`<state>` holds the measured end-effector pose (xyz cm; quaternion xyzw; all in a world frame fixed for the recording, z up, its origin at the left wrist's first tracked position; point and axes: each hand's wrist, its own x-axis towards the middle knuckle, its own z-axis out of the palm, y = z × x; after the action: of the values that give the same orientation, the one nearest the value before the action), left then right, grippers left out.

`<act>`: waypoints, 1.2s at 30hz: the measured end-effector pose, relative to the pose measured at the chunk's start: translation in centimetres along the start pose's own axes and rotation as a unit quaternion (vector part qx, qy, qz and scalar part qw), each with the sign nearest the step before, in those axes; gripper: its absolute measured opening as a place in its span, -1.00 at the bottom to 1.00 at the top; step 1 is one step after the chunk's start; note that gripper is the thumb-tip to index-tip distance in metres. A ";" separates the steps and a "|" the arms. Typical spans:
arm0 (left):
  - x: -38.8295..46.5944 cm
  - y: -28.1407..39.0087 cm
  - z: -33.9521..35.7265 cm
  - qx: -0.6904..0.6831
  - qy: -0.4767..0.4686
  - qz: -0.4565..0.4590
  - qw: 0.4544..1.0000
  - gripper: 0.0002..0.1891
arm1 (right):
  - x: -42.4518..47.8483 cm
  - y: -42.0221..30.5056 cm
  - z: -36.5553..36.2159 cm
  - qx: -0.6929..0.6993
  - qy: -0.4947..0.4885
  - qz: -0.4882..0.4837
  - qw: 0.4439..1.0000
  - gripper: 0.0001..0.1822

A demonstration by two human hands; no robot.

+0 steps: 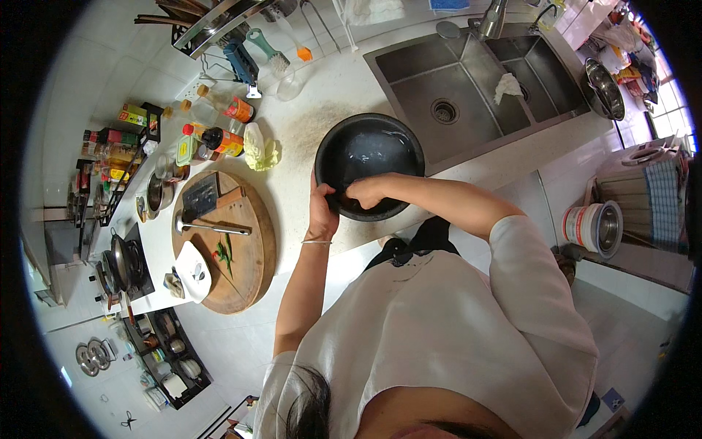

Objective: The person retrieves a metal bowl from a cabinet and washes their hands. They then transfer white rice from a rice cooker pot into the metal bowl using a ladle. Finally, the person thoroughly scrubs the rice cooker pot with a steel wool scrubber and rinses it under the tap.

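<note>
A black round bowl (364,145) is on the pale countertop, close to the front edge and left of the sink. My left hand (322,211) grips its near left side, with the thumb over the rim. Inside the bowl, against the near wall, is my right hand (370,190) with its fingers curled. Its fingertips are partly hidden, so whether they hold something is unclear. Bright reflections show on the bowl's inner surface, and I cannot tell if liquid is in it.
Left of me, a round wooden chopping board (241,274) bears a cleaver (202,197), a metal ladle (214,228), green and red chillies (225,255) and a white dish (192,271). Behind are a piece of cabbage (260,148) and several bottles (222,141). A double sink (433,82) lies to the right.
</note>
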<state>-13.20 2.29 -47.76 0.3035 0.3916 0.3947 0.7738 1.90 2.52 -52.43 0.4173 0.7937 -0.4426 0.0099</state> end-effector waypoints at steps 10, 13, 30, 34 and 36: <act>-0.8 -0.6 -0.2 0.089 0.025 0.016 0.996 -0.56 | 6.2 1.6 -4.1 0.459 0.676 0.242 0.523 -0.69; -1.3 -0.4 -0.5 0.124 0.011 0.012 0.992 -0.58 | 5.3 1.5 -4.3 0.495 0.673 0.263 0.483 -0.61; 7.1 -0.3 -3.7 0.223 -0.002 0.082 0.971 -0.44 | 2.6 -1.4 -1.2 0.084 0.207 0.089 0.971 -0.73; 4.0 0.4 -1.9 0.214 0.018 0.113 0.970 -0.54 | 6.3 1.0 -1.6 0.323 0.484 0.151 0.799 -0.86; 2.8 0.2 -1.5 0.248 0.041 0.125 0.960 -0.55 | 7.4 3.1 -1.7 0.543 0.562 0.151 0.606 -0.82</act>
<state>-13.51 4.98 -49.36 0.5163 0.4675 0.3911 0.6016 -0.27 9.38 -56.42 0.6269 0.1833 -0.4631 -0.5991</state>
